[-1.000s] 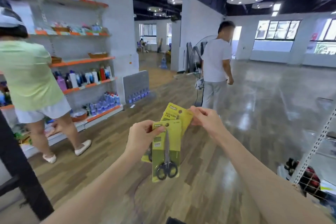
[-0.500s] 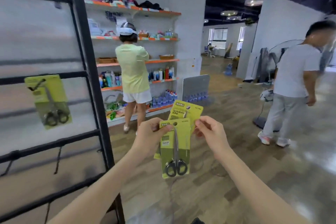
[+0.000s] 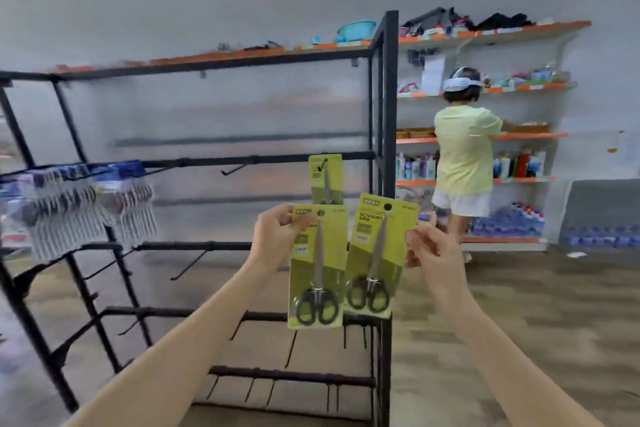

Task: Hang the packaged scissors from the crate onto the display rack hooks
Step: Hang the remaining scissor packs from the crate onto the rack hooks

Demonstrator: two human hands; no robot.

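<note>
Two packaged scissors are held at centre frame before the black display rack (image 3: 386, 163): the left hand (image 3: 277, 236) has its grip pinched on the top corner of the left scissors pack (image 3: 318, 267), the right hand (image 3: 433, 253) on the side edge of the right scissors pack (image 3: 377, 253). A third hung pack (image 3: 325, 178) sits just above on a hook. To hang well, each card's punched hole should be aligned squarely with a free hook (image 3: 232, 170), one pack at a time.

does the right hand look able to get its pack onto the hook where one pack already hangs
Probably yes. The right hand holds its scissors pack just below the hung pack; nothing lies between, though that hook's tip is hard to see.
</note>
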